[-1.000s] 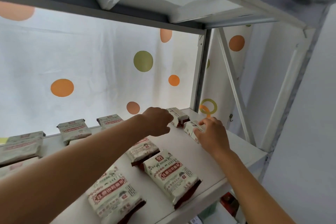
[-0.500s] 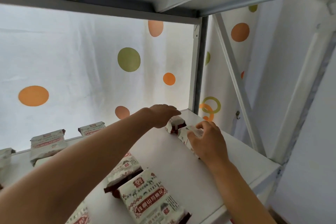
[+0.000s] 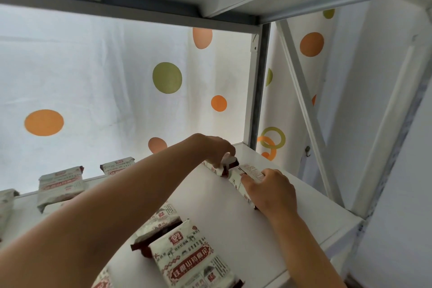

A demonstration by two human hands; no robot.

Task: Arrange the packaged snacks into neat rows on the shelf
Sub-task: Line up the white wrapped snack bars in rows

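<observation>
Both of the person's arms reached to the far right corner of the white shelf point(image 3: 268, 229). The left hand point(image 3: 214, 147) was curled down over the rear snack pack point(image 3: 228, 165), its fingers pinching the pack's top edge. Just in front of it, the right hand point(image 3: 272, 190) lay across a second snack pack point(image 3: 243, 174), fingers bent over its upper side and thumb along the near edge, holding it against the shelf. The two packs met end to end between the hands, which were close together but not touching.

Nearer the person than the hands, below the left forearm, a front pack point(image 3: 194, 262) with red lettering lay flat, and another pack point(image 3: 161, 222) sat just behind it, partly tucked under its corner. To the left of the left arm, along the back edge of the shelf, more packs point(image 3: 60, 184) lay in a loose line, one point(image 3: 118, 166) half hidden by the forearm.

Beyond the hands hung a white curtain point(image 3: 105, 77) with orange and green dots. A grey upright post point(image 3: 258, 89) stood just past the left hand.
</observation>
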